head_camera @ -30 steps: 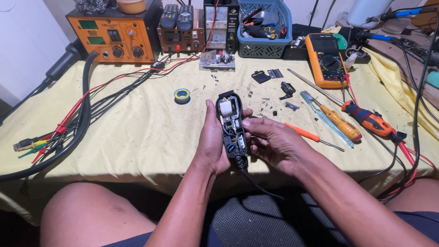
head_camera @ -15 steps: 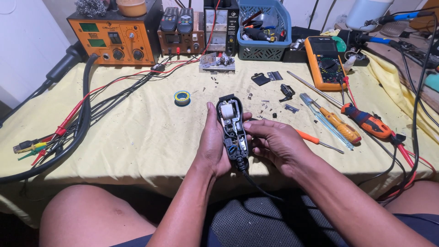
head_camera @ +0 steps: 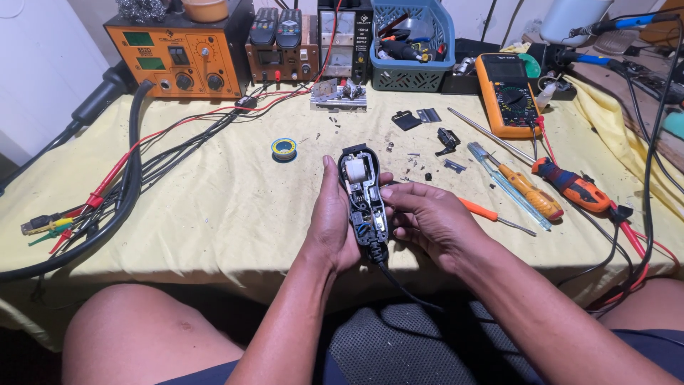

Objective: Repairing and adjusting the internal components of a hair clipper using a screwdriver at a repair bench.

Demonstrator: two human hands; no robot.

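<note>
We see an opened black plastic hair clipper (head_camera: pixel 363 199), elongated, glossy shell, its insides bare: a pale coil block near the top, small dark parts below, and a thin black cord (head_camera: pixel 402 285) trailing off toward 5 o'clock. It sits above the near table edge, at centre frame, held between both hands. Our left hand (head_camera: pixel 333 221) cups its left side, fingers pressed together along the shell, thumb hidden behind it. Our right hand (head_camera: pixel 427 217) touches its right side, fingers curled, tips pinching at the clipper's inner parts. Wrinkled yellow cloth (head_camera: pixel 214 207) covers the table. At 2 o'clock lie orange-handled screwdrivers (head_camera: pixel 531 192) and an orange multimeter (head_camera: pixel 506 93); at 11 o'clock a small solder reel (head_camera: pixel 283 148) and an orange boxy station (head_camera: pixel 178 57); at 9 o'clock a bundle of black and red cables (head_camera: pixel 128 185). Loose screws and black scraps are scattered just beyond the clipper.
</note>
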